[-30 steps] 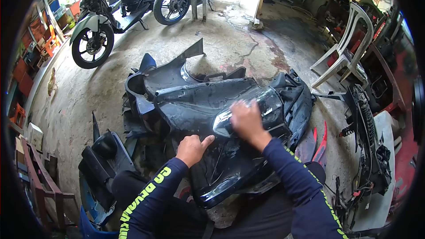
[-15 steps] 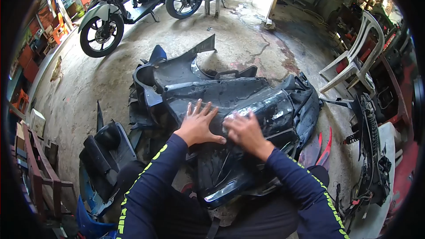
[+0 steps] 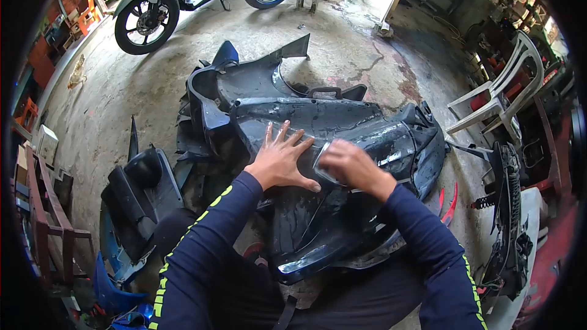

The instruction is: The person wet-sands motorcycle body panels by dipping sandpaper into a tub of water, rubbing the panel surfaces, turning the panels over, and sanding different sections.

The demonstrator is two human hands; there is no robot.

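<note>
A large dark plastic body panel (image 3: 293, 214), wet and shiny in patches, lies in front of me on top of other fairing pieces. My left hand (image 3: 283, 160) rests flat on it with the fingers spread and nothing in them. Just to its right, my right hand (image 3: 350, 166) is on the panel with its fingers curled and pressed together. What those fingers hold, if anything, is hidden and slightly blurred. Behind them lies another dark fairing piece (image 3: 251, 85) with a round opening.
Black parts (image 3: 143, 192) lie at my left, with a blue piece (image 3: 116, 290) below. A white chair (image 3: 504, 95) stands at the right, near a long black frame part (image 3: 507, 208). A scooter wheel (image 3: 147, 26) stands at the upper left.
My left hand has gone from partly curled at the panel's edge to spread flat farther up. My right hand has shifted about over the panel. The view has moved, and the scooters sit higher.
</note>
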